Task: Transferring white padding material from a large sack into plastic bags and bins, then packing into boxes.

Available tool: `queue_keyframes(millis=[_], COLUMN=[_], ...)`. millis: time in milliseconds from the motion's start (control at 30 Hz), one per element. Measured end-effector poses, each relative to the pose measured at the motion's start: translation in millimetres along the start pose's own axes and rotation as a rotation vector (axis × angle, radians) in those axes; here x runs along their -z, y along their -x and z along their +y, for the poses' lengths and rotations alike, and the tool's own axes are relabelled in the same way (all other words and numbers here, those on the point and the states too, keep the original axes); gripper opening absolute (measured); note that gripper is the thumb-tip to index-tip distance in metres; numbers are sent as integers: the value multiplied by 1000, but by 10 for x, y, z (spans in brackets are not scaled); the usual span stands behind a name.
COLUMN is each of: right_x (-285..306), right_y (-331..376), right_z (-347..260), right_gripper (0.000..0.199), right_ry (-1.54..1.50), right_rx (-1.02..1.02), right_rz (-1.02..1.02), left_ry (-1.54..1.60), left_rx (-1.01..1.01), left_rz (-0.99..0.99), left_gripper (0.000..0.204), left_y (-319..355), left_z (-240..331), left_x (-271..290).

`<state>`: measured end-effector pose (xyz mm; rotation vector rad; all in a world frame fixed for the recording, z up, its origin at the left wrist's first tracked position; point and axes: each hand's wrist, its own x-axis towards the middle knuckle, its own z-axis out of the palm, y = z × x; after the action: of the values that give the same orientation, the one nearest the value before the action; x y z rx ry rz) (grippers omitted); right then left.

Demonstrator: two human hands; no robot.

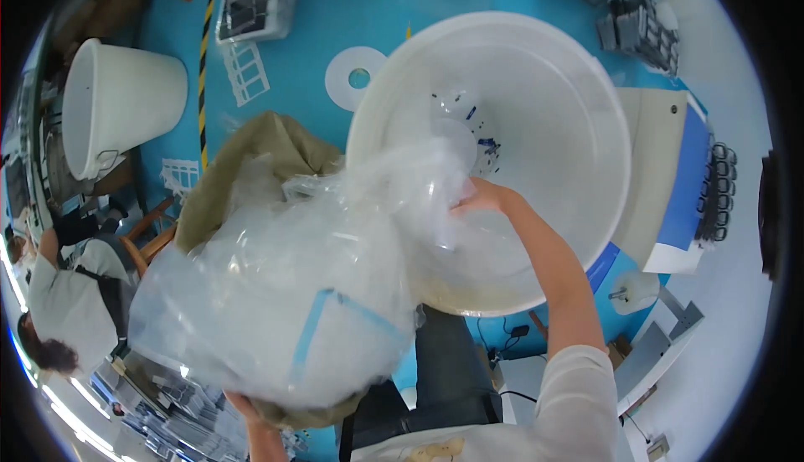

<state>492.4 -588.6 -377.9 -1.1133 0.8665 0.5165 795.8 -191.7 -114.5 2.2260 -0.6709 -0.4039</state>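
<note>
The bulging clear bag [260,294] lies nearest me, the olive sack [280,139] showing behind it, its narrow end over the rim of the tub [615,139]. My right hand [484,197] meets that end, my left hand [243,403] the underside; film and folds hide whether my fingers are clamped. I judge it soft, slippery, probably heavy: best gripped by bunched film, supported underneath.

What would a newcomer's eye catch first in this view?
Probably the huge white tub, right of centre, with small dark bits scattered inside. Next, the bulging translucent plastic bag left of it, its bunched end reaching over the tub's rim. Olive sacking shows along the bag's edges.
</note>
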Motion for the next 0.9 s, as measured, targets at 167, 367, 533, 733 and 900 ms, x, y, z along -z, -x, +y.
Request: queue_keyframes(millis=[167, 367, 533, 733, 900], right_x=[-422, -1281, -2412, -3591, -4417], right_y=[1339, 2378, 2580, 1731, 1389], right_z=[-1140, -1786, -2638, -3305, -3891], right_gripper=[53, 51, 54, 53, 46], right_ry=[181, 389, 821, 1490, 1671], right_rx=[123, 253, 328, 845, 316], right_rz=[207, 305, 270, 126, -272], left_ry=[-87, -239, -221, 260, 306], left_rx=[250, 188, 303, 204, 326], left_rz=[-52, -146, -215, 57, 299], left_gripper=[76, 66, 39, 28, 30], left_y=[-89, 367, 499, 309, 287], left_z=[510, 575, -106, -499, -699], left_x=[193, 235, 333, 517, 1383])
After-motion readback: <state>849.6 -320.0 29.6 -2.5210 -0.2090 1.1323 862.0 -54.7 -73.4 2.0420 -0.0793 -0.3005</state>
